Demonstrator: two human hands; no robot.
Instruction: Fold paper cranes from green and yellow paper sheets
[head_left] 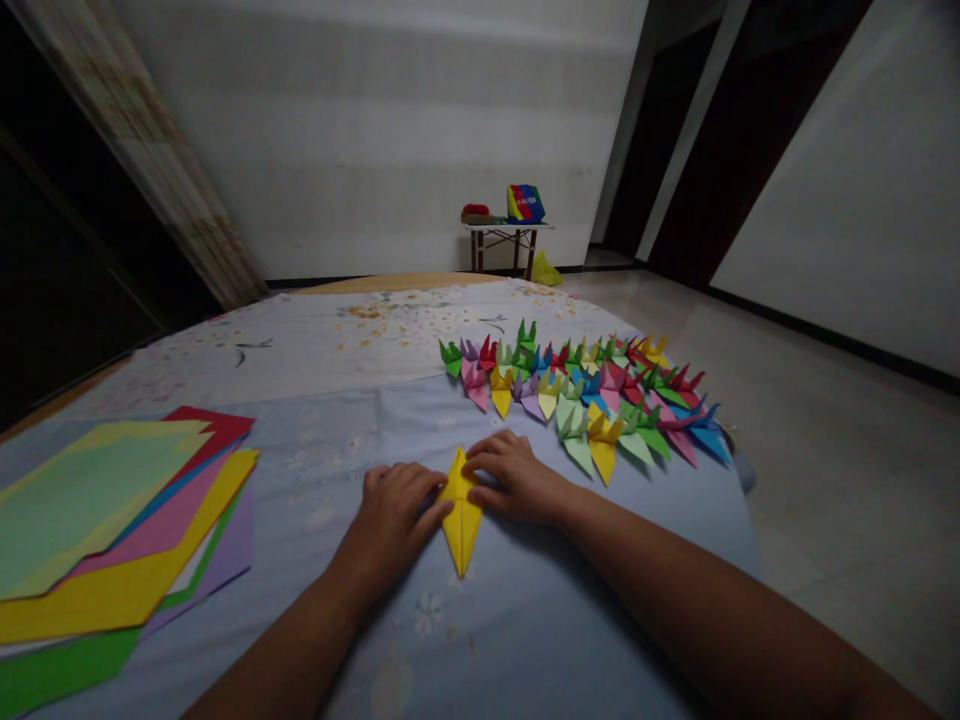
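A partly folded yellow paper lies on the pale blue cloth in front of me, shaped like a long diamond with its point toward me. My left hand rests flat on its left edge, fingers pressing the paper down. My right hand holds the paper's upper right edge, fingers curled and pinching the fold. Both forearms reach in from the bottom of the view.
Several finished paper cranes in many colours lie in rows just beyond my right hand. A fanned stack of coloured paper sheets lies at the left. A small table stands by the far wall. Tiled floor lies to the right.
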